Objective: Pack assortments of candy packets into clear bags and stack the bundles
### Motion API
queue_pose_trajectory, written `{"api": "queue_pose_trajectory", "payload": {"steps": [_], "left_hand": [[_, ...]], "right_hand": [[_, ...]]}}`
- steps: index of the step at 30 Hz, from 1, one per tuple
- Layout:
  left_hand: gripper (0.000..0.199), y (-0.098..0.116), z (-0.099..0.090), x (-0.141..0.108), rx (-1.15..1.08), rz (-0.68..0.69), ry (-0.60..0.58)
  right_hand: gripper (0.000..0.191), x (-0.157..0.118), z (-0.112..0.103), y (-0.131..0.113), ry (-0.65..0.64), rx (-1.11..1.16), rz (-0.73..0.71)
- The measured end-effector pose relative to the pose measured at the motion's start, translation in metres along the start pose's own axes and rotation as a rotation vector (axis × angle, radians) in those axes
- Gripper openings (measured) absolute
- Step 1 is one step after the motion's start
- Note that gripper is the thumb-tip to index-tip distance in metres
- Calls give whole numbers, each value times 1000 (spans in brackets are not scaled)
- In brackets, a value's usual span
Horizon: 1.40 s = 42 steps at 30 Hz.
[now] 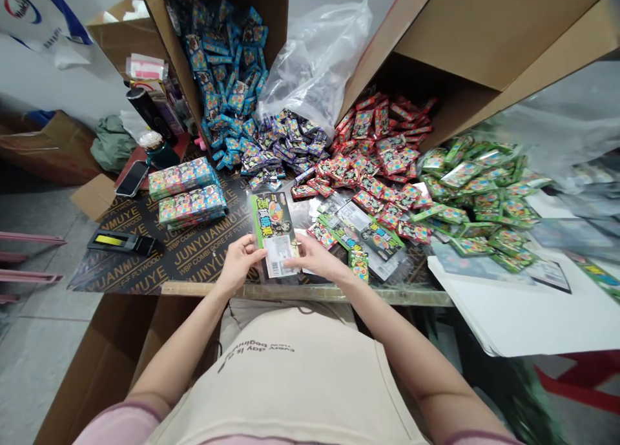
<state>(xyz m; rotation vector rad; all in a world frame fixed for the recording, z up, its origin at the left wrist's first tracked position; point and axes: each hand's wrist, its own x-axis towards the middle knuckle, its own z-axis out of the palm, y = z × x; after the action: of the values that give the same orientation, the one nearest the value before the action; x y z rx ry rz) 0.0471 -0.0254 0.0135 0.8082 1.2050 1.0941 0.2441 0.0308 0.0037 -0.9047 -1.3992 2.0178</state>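
Clock positions are read about the pouch (pixel 268 224), which is held near the front edge of the table, twelve o'clock pointing away from the person. The pouch is flat, rectangular and glossy, of clear plastic around a black-and-green printed face, with a white barcode label low on it. The left hand (pixel 241 262) is nearly closed, pinching the pouch's left edge between thumb and fingers. The right hand (pixel 317 259) is partly curled on the opposite edge, its thumb across the label, hiding part of it.

The table (pixel 194 258) is dark, smooth plywood with tan lettering. At ten o'clock stand block-like, film-wrapped stacks (pixel 191 206); beyond them lie a flat phone (pixel 132 178) and a cylindrical black bottle (pixel 151 115). A black tool (pixel 121 243) with a yellow strip lies at nine.

Small, shiny box-shaped packets heap in an arc: blue packets (pixel 232 83) at eleven, purple packets (pixel 285 144) at twelve, red packets (pixel 382 141) toward two, green packets (pixel 489 193) near three. A crinkled clear bag (pixel 324 51) overhangs the purple heap. Corrugated cartons (pixel 455 31) wall off the far side. More pouches (pixel 382 238) overlap at three; smooth white sheets (pixel 484 322) jut past the edge at four.
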Motion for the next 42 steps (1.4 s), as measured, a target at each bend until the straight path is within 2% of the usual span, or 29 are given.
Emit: {"api": "queue_pose_trajectory", "payload": {"steps": [4, 7, 9, 11, 12, 15, 18, 21, 23, 27, 30, 32, 36, 39, 42], "left_hand": [[48, 1, 0, 7, -15, 112, 39], [43, 3, 0, 13, 7, 188, 64], [41, 1, 2, 14, 28, 164, -4], [41, -2, 7, 15, 35, 140, -75], [43, -3, 11, 16, 20, 145, -75], [57, -1, 28, 18, -100, 207, 65], [49, 6, 49, 21, -304, 242, 210], [49, 11, 63, 24, -478, 176, 270], [45, 12, 65, 26, -497, 124, 273], [24, 11, 56, 29, -408, 105, 244], [17, 17, 46, 26, -286, 165, 222], [16, 26, 40, 19, -110, 286, 214], [8, 42, 32, 3, 347, 574, 167], [8, 49, 27, -1, 473, 606, 126], [10, 52, 21, 3, 436, 512, 119]], "right_hand": [[45, -4, 1, 12, -10, 11, 85], [46, -2, 0, 10, 7, -57, -6], [50, 1, 0, 2, 106, -53, -125], [41, 4, 1, -7, 269, 0, -223], [34, 6, 3, -10, 343, 25, -257], [29, 8, 14, -13, 474, 46, -328], [39, 9, 30, -10, 573, 92, -361], [57, 12, 43, -11, 653, 197, -307], [59, 14, 46, -14, 658, 259, -265], [30, 15, 39, -20, 631, 309, -246], [12, 11, 27, -24, 552, 361, -181], [11, 6, 21, -26, 537, 344, -190], [15, -5, 13, -26, 585, 86, -354], [13, -13, 11, -25, 547, -22, -402], [13, -17, 11, -29, 507, -95, -388]]}}
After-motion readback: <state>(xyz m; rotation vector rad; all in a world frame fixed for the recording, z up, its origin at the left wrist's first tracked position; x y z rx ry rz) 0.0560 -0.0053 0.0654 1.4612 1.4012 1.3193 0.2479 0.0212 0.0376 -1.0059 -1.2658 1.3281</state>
